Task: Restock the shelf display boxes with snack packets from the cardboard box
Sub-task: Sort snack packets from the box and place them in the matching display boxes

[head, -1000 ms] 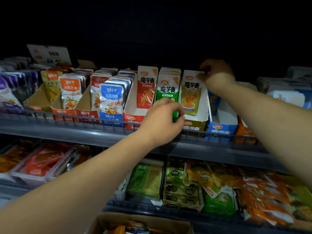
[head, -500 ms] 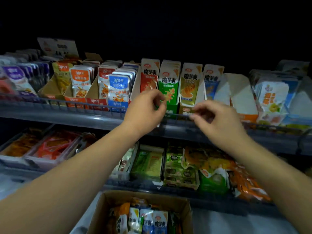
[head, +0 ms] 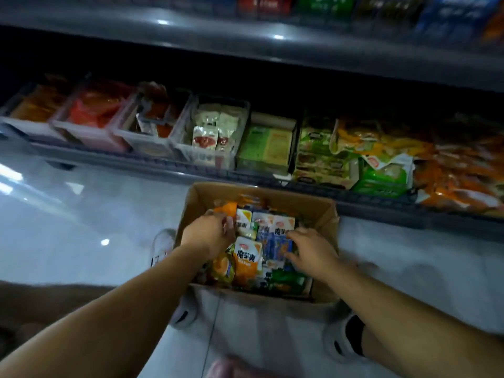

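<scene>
Your left hand (head: pixel 208 236) curls its fingers among the snack packets (head: pixel 246 259) in the cardboard box (head: pixel 324 214), though I cannot tell whether it grips any. Your right hand (head: pixel 313 251) lies spread and empty. Gather one flavour, edges squared.

- The floor (head: pixel 81 219) is pale, glossy and smooth, and fills the left and right of the lower view.
- Bright glare spots (head: pixel 105 242) from lamps lie on the floor at left, with longer streaks near the left edge.
- A dark grey lower shelf (head: pixel 381 211) runs across just above the floor, sloping down to the right.
- A grey upper shelf (head: pixel 191 25) spans the top, with two small highlights on its front edge.
- The recess between the shelves is deep in shadow.
- The light is dim overall.
</scene>
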`<state>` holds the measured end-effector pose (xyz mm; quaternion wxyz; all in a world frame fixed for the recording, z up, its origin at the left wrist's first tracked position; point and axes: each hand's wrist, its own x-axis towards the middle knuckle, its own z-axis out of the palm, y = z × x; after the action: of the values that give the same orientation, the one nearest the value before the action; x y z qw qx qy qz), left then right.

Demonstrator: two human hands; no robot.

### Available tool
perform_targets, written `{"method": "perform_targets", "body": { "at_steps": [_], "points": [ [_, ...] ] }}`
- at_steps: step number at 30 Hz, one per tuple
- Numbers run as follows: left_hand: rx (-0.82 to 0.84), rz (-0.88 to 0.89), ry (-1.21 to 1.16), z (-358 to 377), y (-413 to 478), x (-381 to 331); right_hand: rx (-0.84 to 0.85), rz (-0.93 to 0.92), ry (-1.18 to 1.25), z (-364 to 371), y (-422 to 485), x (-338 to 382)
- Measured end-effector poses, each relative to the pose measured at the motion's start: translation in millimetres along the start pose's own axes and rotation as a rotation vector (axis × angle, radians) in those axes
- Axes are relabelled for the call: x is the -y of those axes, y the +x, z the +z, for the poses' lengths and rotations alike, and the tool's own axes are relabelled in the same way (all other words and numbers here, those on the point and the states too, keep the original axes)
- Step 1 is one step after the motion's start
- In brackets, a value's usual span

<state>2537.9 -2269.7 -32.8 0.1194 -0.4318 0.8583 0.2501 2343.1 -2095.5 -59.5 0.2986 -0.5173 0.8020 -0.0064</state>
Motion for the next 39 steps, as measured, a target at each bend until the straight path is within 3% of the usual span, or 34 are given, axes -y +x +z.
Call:
{"method": "perform_targets", "body": {
  "at_steps": [3,6,12,15,23,27,33,39],
  "points": [
    [0.135,-0.092,0.002,36.3,4.4,24.7,0.087,0.017,0.034,37.1,11.7,-4.1],
    [0.248,-0.149,-0.095,53.6,9.5,30.9,0.103,0.077,0.216,60.7,21.3,3.4],
    [0.26,-0.381,-0.368,77.2,16.6,37.3,0.099,0.235,0.628,85.9,47.3,34.6],
    [0.294,-0.398,-0.563,85.8,23.1,46.3,0.078,0.32,0.747,88.6,61.6,43.0],
    [0.227,-0.414,-0.762,83.9,35.0,50.2,-0.082,0.285,0.755,69.7,102.0,67.7],
    [0.18,-0.516,-1.112,89.3,40.2,58.4,-0.021,0.25,0.77,58.8,127.3,91.1],
    [0.17,-0.631,-1.255,89.3,40.6,62.6,-0.034,0.189,0.702,66.7,147.0,92.4],
    [0.088,-0.554,-1.062,87.8,44.5,58.9,-0.084,0.296,0.845,56.9,119.6,60.6]
  ]
}}
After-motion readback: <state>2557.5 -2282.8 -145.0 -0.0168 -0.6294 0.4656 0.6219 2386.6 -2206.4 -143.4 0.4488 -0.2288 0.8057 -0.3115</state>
